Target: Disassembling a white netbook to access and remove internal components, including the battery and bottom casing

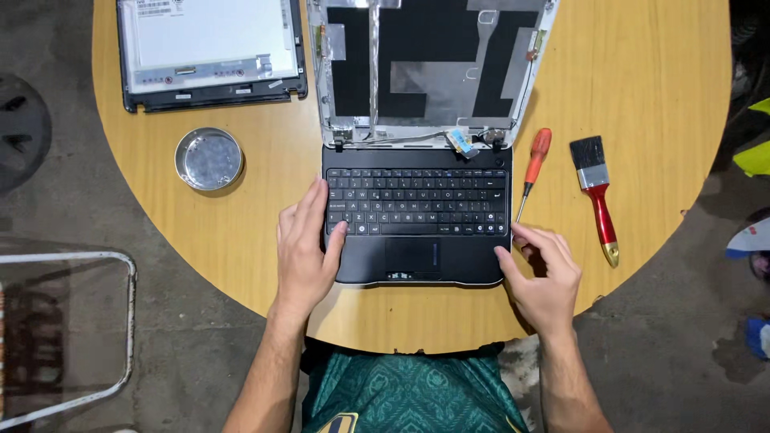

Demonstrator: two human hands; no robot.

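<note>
A small black laptop lies on a round wooden table, its lid open flat and the screen panel removed, showing the bare back cover with foil and cables. My left hand rests flat on the laptop's left edge, thumb on the keyboard corner. My right hand touches the laptop's right front corner with curled fingers, close to the tip of an orange-handled screwdriver. Neither hand holds anything.
A detached screen panel lies at the table's far left. A round metal dish sits below it. A red-handled paintbrush lies right of the screwdriver. A metal-framed object stands on the floor at left.
</note>
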